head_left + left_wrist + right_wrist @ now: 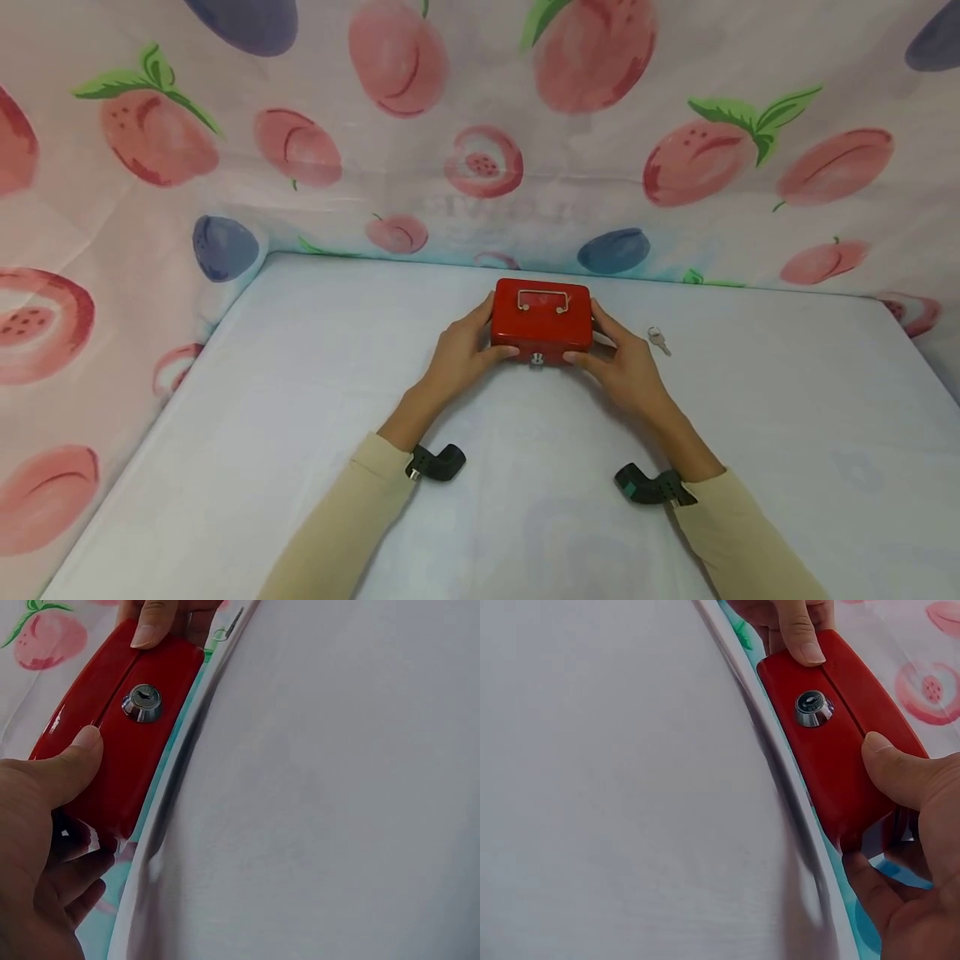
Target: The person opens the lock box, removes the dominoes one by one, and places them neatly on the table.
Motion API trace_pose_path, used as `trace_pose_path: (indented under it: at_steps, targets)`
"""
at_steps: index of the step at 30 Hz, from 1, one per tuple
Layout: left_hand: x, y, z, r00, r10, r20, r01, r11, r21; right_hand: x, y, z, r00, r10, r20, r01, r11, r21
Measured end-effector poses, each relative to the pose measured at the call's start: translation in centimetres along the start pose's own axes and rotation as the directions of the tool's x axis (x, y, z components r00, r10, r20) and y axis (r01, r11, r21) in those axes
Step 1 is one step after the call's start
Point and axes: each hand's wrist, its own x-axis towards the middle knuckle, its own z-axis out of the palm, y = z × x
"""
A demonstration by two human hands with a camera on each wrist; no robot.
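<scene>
A small red cash box (pixel 542 321) with a wire handle (pixel 543 302) on its lid is at the far middle of the white table. Its silver lock (pixel 142 703) faces the person, and the lid looks closed. My left hand (pixel 459 354) grips the left end, thumb on the front face near the lid seam. At the other end my right hand (pixel 626 367) holds the box the same way, its thumb on the front and fingers around the side and beneath. The wrist views show fingers under the lower edge of both ends.
A key on a ring (pixel 657 339) lies on the white table (pixel 480 500), right of the box. Behind and to the left hangs a fruit-print cloth (pixel 480 167). Dark wrist cameras (pixel 438 462) are strapped on both wrists.
</scene>
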Motion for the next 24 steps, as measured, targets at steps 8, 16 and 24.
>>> trace_pose_path:
  at_steps: [8, 16, 24]
  targets:
    - [-0.7, 0.3, -0.2, 1.000, 0.000, 0.002, 0.000, 1.000, -0.004, -0.6, -0.3, 0.1, 1.000, 0.000, -0.011, 0.000, 1.000, -0.028]
    - [-1.4, 0.7, -0.5, 1.000, -0.004, 0.012, 0.004, 0.999, -0.043, -1.3, -0.8, 0.1, 1.000, -0.011, -0.015, 0.011, 1.000, -0.012]
    - [-2.1, 1.1, -0.6, 1.000, 0.001, 0.025, 0.001, 0.997, -0.073, -2.1, -1.8, 0.0, 1.000, -0.005, -0.015, 0.004, 1.000, -0.006]
